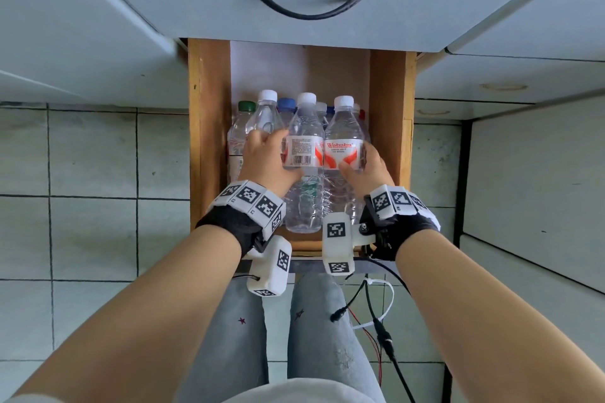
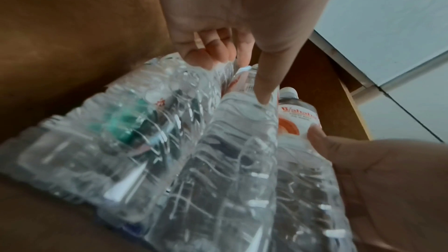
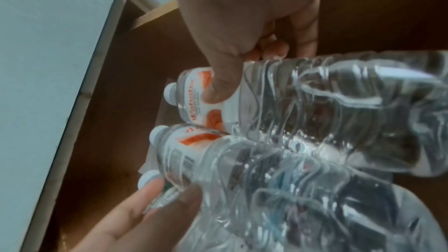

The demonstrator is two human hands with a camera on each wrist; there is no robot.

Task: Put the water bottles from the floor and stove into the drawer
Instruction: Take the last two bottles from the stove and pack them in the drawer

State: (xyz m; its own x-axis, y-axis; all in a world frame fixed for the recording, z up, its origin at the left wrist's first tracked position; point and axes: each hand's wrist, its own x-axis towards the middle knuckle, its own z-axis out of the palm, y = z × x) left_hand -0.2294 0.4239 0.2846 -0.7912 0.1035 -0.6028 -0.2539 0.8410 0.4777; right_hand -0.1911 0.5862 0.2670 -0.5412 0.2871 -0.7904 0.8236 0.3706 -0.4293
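In drawer (image 1: 388, 127): left hand (image 1: 265, 157), right hand (image 1: 366, 170) each grip bottle.

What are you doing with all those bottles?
A person is packing water bottles into an open wooden drawer under the counter. The left hand holds one bottle with a barcode label, and the right hand holds another bottle with an orange label. Both lie on top of other bottles already in the drawer.

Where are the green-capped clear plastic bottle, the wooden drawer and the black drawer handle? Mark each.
green-capped clear plastic bottle (image 1: 246, 106), head view, cap.
wooden drawer (image 1: 209, 127), head view, left wall.
black drawer handle (image 1: 304, 13), head view, curved middle.
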